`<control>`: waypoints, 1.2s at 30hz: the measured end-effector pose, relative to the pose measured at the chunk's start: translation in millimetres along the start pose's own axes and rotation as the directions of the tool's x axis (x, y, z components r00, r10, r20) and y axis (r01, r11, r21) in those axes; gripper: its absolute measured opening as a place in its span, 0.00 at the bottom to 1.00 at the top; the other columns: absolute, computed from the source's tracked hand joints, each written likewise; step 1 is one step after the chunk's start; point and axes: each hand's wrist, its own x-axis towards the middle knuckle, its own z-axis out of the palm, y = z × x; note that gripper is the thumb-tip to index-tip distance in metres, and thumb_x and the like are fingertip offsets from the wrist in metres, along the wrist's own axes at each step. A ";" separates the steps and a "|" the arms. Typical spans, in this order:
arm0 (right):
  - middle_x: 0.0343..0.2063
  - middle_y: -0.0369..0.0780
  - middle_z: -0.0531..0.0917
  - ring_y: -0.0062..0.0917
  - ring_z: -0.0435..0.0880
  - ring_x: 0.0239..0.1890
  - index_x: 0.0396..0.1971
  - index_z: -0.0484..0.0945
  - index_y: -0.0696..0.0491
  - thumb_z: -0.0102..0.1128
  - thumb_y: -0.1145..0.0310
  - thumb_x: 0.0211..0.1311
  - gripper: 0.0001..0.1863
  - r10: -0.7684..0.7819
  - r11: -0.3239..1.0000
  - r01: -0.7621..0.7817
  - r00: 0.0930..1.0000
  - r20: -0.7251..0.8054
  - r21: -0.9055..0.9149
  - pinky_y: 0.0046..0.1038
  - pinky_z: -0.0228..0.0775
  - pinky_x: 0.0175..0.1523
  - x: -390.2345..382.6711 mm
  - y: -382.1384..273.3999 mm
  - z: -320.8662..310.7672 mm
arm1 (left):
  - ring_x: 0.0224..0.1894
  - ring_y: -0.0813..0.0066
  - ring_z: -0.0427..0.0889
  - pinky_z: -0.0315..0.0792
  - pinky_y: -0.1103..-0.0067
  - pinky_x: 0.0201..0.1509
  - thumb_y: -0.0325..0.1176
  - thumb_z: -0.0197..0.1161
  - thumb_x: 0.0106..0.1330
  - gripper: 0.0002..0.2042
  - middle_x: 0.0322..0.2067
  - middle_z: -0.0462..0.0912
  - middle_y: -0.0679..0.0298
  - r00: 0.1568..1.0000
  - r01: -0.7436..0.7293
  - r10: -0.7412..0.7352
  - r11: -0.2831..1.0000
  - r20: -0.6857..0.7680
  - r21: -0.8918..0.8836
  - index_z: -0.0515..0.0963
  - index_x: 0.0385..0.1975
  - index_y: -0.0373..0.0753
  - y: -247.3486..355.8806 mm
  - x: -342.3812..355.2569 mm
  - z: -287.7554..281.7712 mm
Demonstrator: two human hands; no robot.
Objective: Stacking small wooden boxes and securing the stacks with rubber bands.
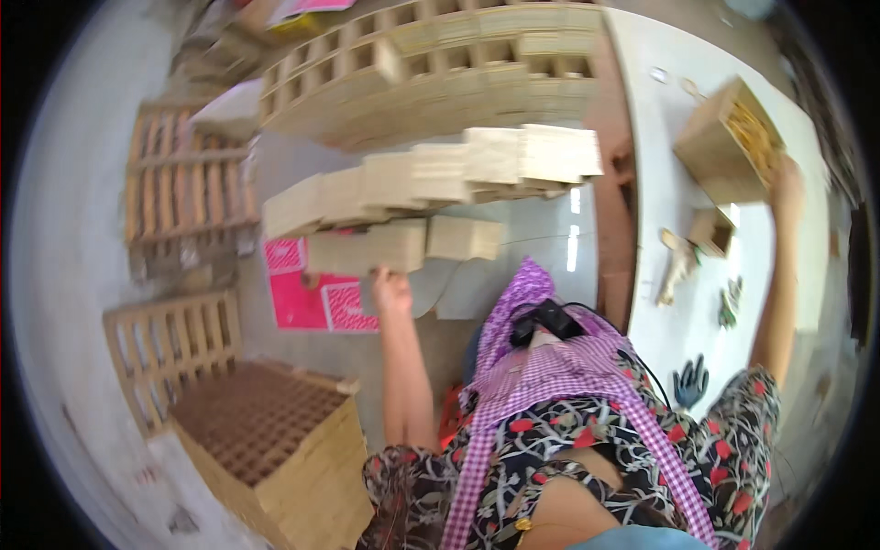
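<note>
Grey concrete floor (82, 229) spreads out on the left, with two wooden pallets (183, 179) lying flat on it and a pink sheet (312, 298) between them and the person. A big wooden crate (284, 458) with a brown grid top sits near, low on the left. Farther off, stacks of pale wooden blocks (440, 174) run in a stepped row, and behind them rise taller stacks of open wooden frames (431, 64).

Her left hand (392, 289) reaches up and out to a block (367, 247) at the near edge of that row; the fingers touch its underside, but whether they grip it I cannot tell through the blur.

On the right runs a white table (660, 147). Her right hand (784, 179) stretches far along it and rests against a wooden box (724, 142) tipped on its side, open face toward the right; the fingers are hidden behind the box, so the grip cannot be made out. A small open box (712, 231) and a pale wooden piece (676, 266) lie nearer on the table, and a blue glove (690, 380) rests at its near end.
</note>
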 end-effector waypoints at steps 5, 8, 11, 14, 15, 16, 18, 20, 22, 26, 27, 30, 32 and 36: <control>0.41 0.48 0.77 0.43 0.76 0.45 0.45 0.71 0.57 0.59 0.75 0.49 0.20 0.069 0.948 -0.083 0.996 0.057 0.307 0.39 0.68 0.49 -103.8 -100.5 -13.1 | 0.47 0.75 0.71 0.68 0.78 0.49 0.35 0.51 0.69 0.16 0.48 0.72 0.62 0.999 -0.015 0.012 0.998 -0.034 -0.067 0.64 0.55 0.41 -10.5 -8.5 5.1; 0.41 0.45 0.76 0.39 0.73 0.47 0.48 0.70 0.57 0.63 0.68 0.50 0.24 0.166 0.939 -0.219 0.964 0.209 0.266 0.37 0.65 0.51 -138.6 -142.5 -29.7 | 0.56 0.71 0.66 0.61 0.76 0.59 0.37 0.50 0.70 0.19 0.54 0.68 0.60 0.976 0.013 -0.007 1.000 -0.220 0.025 0.62 0.56 0.34 -4.2 -23.8 17.4; 0.41 0.43 0.76 0.38 0.74 0.46 0.47 0.71 0.56 0.62 0.68 0.50 0.23 0.197 0.940 -0.266 0.935 0.295 0.216 0.36 0.63 0.52 -163.3 -153.7 -22.3 | 0.45 0.74 0.70 0.65 0.79 0.49 0.35 0.51 0.67 0.15 0.45 0.71 0.64 0.927 -0.069 0.166 0.957 -0.336 0.282 0.67 0.50 0.35 -8.2 -48.1 28.8; 0.40 0.42 0.76 0.37 0.74 0.46 0.39 0.73 0.53 0.58 0.72 0.51 0.13 0.174 0.944 -0.253 0.927 0.331 0.213 0.36 0.62 0.53 -176.6 -143.3 1.8 | 0.37 0.78 0.70 0.64 0.81 0.40 0.29 0.53 0.63 0.10 0.35 0.70 0.68 0.833 -0.175 0.442 0.781 -0.333 0.599 0.69 0.43 0.36 -28.9 -81.9 48.0; 0.39 0.43 0.77 0.37 0.75 0.45 0.38 0.72 0.54 0.57 0.73 0.51 0.12 0.163 0.939 -0.248 0.930 0.329 0.237 0.37 0.62 0.53 -176.2 -138.2 8.9 | 0.37 0.78 0.71 0.65 0.81 0.40 0.29 0.53 0.64 0.10 0.35 0.70 0.67 0.823 -0.311 0.539 0.691 -0.178 0.653 0.69 0.43 0.35 -39.3 -95.0 58.8; 0.37 0.43 0.78 0.37 0.76 0.43 0.36 0.72 0.54 0.56 0.73 0.52 0.10 0.149 0.935 -0.240 0.934 0.324 0.262 0.37 0.63 0.52 -174.6 -135.5 13.4 | 0.37 0.78 0.72 0.66 0.81 0.39 0.29 0.53 0.64 0.10 0.35 0.71 0.67 0.791 -0.424 0.611 0.591 -0.037 0.686 0.69 0.44 0.35 -48.3 -108.1 69.7; 0.34 0.47 0.79 0.43 0.77 0.38 0.38 0.72 0.55 0.54 0.73 0.55 0.10 0.165 0.834 -0.349 0.897 0.410 0.428 0.39 0.67 0.45 -164.4 -134.3 10.8 | 0.38 0.77 0.74 0.69 0.81 0.40 0.28 0.52 0.66 0.09 0.36 0.72 0.65 0.821 -0.553 0.513 0.609 0.249 0.569 0.69 0.44 0.35 -60.0 -135.8 95.5; 0.34 0.49 0.79 0.46 0.76 0.38 0.40 0.71 0.55 0.50 0.72 0.60 0.09 0.294 0.730 -0.433 0.897 0.329 0.529 0.41 0.68 0.43 -153.0 -142.2 -11.9 | 0.37 0.76 0.76 0.71 0.81 0.42 0.26 0.51 0.67 0.07 0.38 0.72 0.62 0.854 -0.505 0.242 0.603 0.461 0.618 0.70 0.42 0.34 -60.4 -154.8 124.0; 0.34 0.49 0.78 0.43 0.78 0.38 0.43 0.70 0.56 0.48 0.72 0.64 0.10 0.305 0.682 -0.412 0.911 0.277 0.604 0.36 0.70 0.43 -140.5 -164.0 -47.4 | 0.36 0.66 0.77 0.71 0.75 0.42 0.23 0.55 0.62 0.03 0.35 0.77 0.57 0.638 -0.756 0.214 0.356 0.739 0.550 0.74 0.34 0.34 -60.4 -168.5 156.9; 0.32 0.48 0.77 0.42 0.78 0.32 0.43 0.70 0.56 0.51 0.78 0.57 0.12 -0.129 0.600 -0.115 0.963 0.237 0.792 0.33 0.72 0.37 -129.8 -225.5 -131.4 | 0.48 0.55 0.76 0.70 0.70 0.52 0.26 0.60 0.57 0.14 0.46 0.76 0.54 0.417 -0.868 0.034 0.311 0.908 0.386 0.73 0.44 0.35 -54.8 -194.8 219.7; 0.31 0.46 0.77 0.40 0.78 0.31 0.42 0.70 0.58 0.53 0.80 0.50 0.16 -0.251 0.570 0.097 0.966 0.061 0.816 0.33 0.72 0.35 -131.0 -246.4 -147.3 | 0.52 0.55 0.72 0.66 0.69 0.56 0.28 0.61 0.57 0.18 0.51 0.73 0.54 0.372 -0.880 -0.014 0.312 0.928 0.358 0.71 0.48 0.35 -55.2 -199.3 232.1; 0.29 0.45 0.77 0.40 0.78 0.28 0.39 0.70 0.59 0.55 0.82 0.45 0.17 -0.457 0.295 0.267 0.882 -0.110 0.918 0.34 0.71 0.30 -136.1 -299.0 -184.0 | 0.55 0.54 0.70 0.63 0.67 0.59 0.38 0.58 0.61 0.18 0.51 0.72 0.53 0.212 -0.944 -0.154 0.223 0.965 0.243 0.71 0.49 0.35 -57.9 -202.3 252.3; 0.26 0.46 0.77 0.41 0.78 0.26 0.38 0.70 0.58 0.53 0.80 0.53 0.10 -0.373 0.208 0.037 0.927 0.045 0.978 0.34 0.70 0.28 -138.4 -319.1 -198.8 | 0.47 0.55 0.75 0.68 0.70 0.51 0.42 0.55 0.64 0.17 0.43 0.77 0.54 0.144 -0.938 -0.203 0.283 0.969 0.199 0.72 0.46 0.36 -59.1 -199.2 249.0; 0.24 0.47 0.78 0.44 0.79 0.27 0.35 0.71 0.58 0.53 0.74 0.60 0.05 -0.354 0.179 -0.213 0.897 0.264 0.961 0.34 0.71 0.31 -139.8 -329.0 -205.9 | 0.32 0.59 0.79 0.71 0.74 0.35 0.43 0.53 0.67 0.15 0.29 0.80 0.56 0.412 -0.564 -0.461 0.549 0.786 0.617 0.72 0.41 0.37 -75.1 -199.0 220.4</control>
